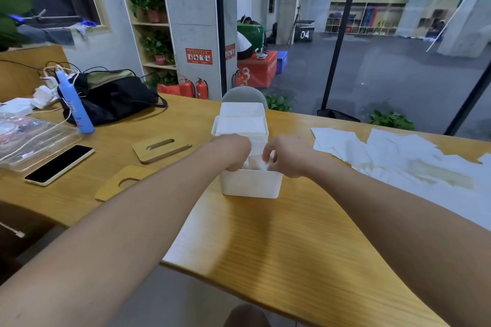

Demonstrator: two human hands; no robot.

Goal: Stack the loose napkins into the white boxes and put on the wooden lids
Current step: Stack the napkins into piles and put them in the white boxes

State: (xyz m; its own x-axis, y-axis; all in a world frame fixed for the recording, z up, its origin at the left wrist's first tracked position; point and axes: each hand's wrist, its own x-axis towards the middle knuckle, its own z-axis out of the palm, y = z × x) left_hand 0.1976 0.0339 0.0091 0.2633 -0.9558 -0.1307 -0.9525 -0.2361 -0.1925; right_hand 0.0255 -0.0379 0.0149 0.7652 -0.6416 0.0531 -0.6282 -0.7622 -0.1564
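Glass walls and a concrete pillar stand behind a long wooden table [305, 233]. On its right side the loose napkins [393, 156] lie scattered in a wide, overlapping heap, so most of the work looks left to do. Three white boxes run in a line away from the person: the far box [242, 108] and the middle box [240, 126] already show flat white stacks, and the near box [251, 184] is being filled, its long side running left to right. Two wooden lids [160, 146] lie flat to the left, slots running left to right, none fitted. The left hand [233, 150] reaches into the near box, fingers hidden. The right hand [285, 155] pinches a napkin [261, 164] at the rim.
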